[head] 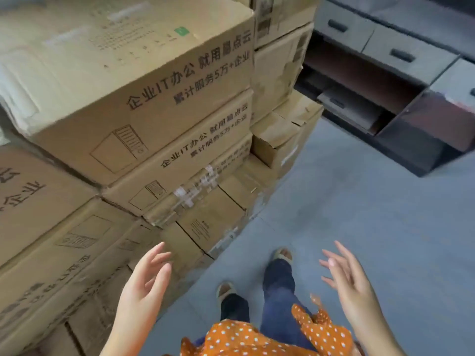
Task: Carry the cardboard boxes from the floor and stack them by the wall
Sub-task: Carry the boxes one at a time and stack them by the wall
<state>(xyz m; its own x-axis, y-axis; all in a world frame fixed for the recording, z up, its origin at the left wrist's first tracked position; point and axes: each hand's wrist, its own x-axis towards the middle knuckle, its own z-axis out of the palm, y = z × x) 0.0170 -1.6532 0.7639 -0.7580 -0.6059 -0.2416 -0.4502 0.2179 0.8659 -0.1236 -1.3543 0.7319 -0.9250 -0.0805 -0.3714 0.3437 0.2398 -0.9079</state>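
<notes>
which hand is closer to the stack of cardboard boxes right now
Left. The left hand, open and empty, hovers just in front of the stack of cardboard boxes. The right hand, also open, is out over the grey floor, clear of them.

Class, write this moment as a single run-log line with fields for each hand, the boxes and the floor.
left hand: open, empty | right hand: open, empty | cardboard boxes: stacked, untouched | floor: grey, bare ahead

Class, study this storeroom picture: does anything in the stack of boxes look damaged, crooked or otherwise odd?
Yes. The top printed box sits skewed, its corner jutting past the box below. Lower down, a crushed box shows torn, peeling tape, and a small box on the right has ragged flaps. Both hands, left and right, are empty.
</notes>
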